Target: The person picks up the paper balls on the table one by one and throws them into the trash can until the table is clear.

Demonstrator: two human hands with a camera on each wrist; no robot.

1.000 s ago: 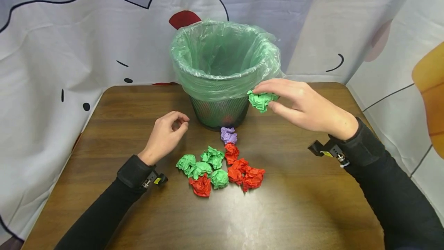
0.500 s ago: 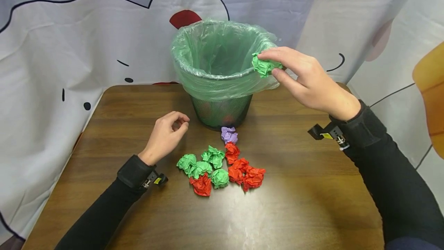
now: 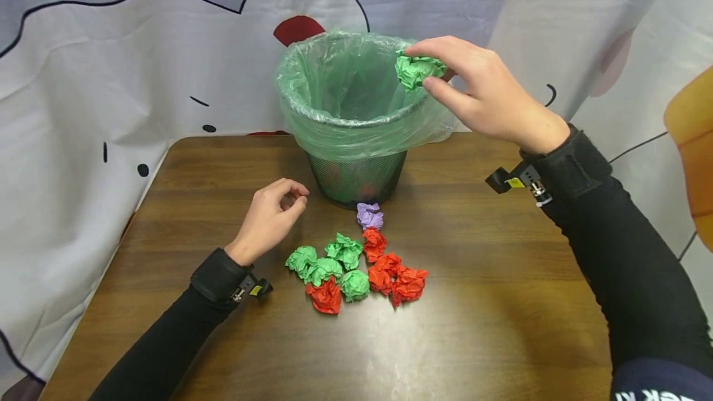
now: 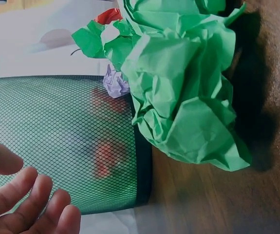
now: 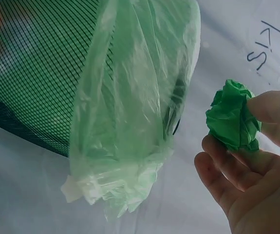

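Note:
My right hand [image 3: 476, 88] pinches a crumpled green paper ball [image 3: 418, 70] between thumb and fingers, at the right side of the bin's rim in the head view. In the right wrist view the green ball [image 5: 232, 117] shows beside the overhanging bin liner [image 5: 125, 97]. A black mesh waste bin [image 3: 356, 181] with a translucent green liner [image 3: 345, 138] stands at the back of the table. Left of it, my left hand [image 3: 270, 215] hangs loosely curled and holds nothing. Red blurs show through the mesh [image 4: 62, 141] in the left wrist view.
On the wooden table [image 3: 473, 302] lie several green paper balls [image 3: 323, 271], several red ones [image 3: 408, 284] and a purple one [image 3: 370, 216] right at the bin's base. A printed curtain [image 3: 111, 79] hangs behind the table.
My right hand has risen with the green paper ball from in front of the bin's right side up to its rim. The left hand and the balls on the table stay put.

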